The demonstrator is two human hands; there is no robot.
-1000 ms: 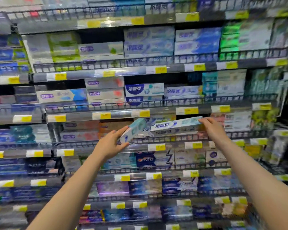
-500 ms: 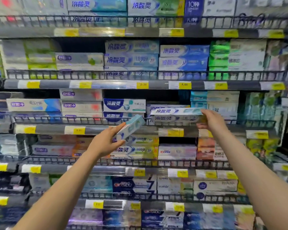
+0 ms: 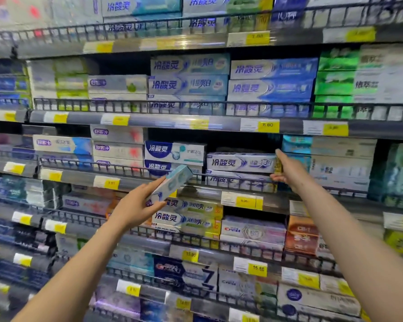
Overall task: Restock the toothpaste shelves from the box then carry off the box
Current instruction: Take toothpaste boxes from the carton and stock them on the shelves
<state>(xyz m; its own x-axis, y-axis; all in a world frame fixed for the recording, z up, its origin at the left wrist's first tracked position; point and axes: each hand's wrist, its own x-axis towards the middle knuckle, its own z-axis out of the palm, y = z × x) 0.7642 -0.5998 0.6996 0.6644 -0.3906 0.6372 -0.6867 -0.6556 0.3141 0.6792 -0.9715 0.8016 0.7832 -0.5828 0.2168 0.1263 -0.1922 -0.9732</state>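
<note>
The right hand was carrying a long white and blue toothpaste carton a second ago. Now that carton lies flat on the middle shelf, on top of another carton just like it, behind the wire rail at the front edge. The right hand is at the carton's right end, with a finger straight up along the end and the thumb low by the rail. It looks like it is pushing the carton in, not gripping it. So one carton looks to be put away. The left hand is wrapped around a pale blue toothpaste carton and holds it tilted, in front of the same shelf's rail and just left of the new stack. That one has not gone on a shelf yet, so it likely goes next. The box the cartons come from cannot be seen here.
</note>
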